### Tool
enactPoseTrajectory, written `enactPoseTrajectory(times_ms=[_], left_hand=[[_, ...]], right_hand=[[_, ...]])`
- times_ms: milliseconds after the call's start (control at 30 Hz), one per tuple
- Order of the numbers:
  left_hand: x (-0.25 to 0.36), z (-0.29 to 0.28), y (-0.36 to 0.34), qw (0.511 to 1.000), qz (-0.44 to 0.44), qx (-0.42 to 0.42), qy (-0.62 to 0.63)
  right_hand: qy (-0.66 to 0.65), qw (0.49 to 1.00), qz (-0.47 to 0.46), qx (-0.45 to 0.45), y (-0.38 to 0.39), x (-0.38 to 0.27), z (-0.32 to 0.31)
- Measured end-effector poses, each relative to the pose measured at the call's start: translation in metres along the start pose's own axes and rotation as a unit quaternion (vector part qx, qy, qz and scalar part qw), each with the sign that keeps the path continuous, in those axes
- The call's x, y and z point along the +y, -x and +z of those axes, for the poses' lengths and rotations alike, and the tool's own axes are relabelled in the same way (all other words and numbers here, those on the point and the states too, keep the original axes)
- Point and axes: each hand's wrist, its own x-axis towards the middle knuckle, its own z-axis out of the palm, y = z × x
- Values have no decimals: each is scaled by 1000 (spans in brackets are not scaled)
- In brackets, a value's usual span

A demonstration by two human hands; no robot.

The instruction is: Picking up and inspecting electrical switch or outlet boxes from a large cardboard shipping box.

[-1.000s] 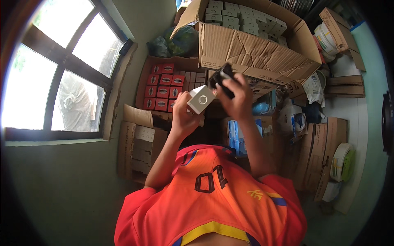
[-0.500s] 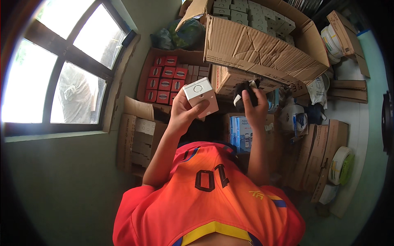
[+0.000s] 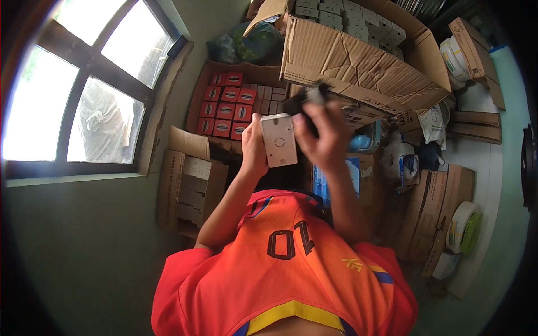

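My left hand [image 3: 255,147] is closed around the left side of a white electrical back box [image 3: 279,141], a shallow rectangular box with a round knockout ring and small holes on the face turned up to me. In my right hand [image 3: 326,134] is a dark, black object with a pale grey part [image 3: 295,104], smeared by motion, so its kind cannot be told. My right fingers are beside the box's upper right corner, and the black object is just above that corner. The fingers of my left hand are partly hidden behind the box.
A big open carton [image 3: 358,61] of pale boxes stands ahead. Left of it, another carton holds red packets [image 3: 227,109]. An open carton of white boxes [image 3: 193,187] sits at lower left. Flattened cardboard [image 3: 434,215] and a white roll [image 3: 462,224] lie right. A window [image 3: 89,78] is at left.
The white box has turned so its broad face with the ring faces up. My right hand has come left and up to the box, carrying the black object with it.
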Motion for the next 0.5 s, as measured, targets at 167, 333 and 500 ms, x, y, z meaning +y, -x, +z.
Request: enactPoseTrajectory(times_ms=[167, 333, 500], left_hand=[[10, 1, -7, 983, 171, 63, 28], [11, 9, 3, 991, 112, 69, -23], [20, 16, 5, 983, 158, 74, 54]], right_hand=[[-23, 978, -191, -80, 25, -26, 20], [-13, 999, -26, -42, 14, -7, 25], [-36, 975, -195, -97, 5, -13, 18]])
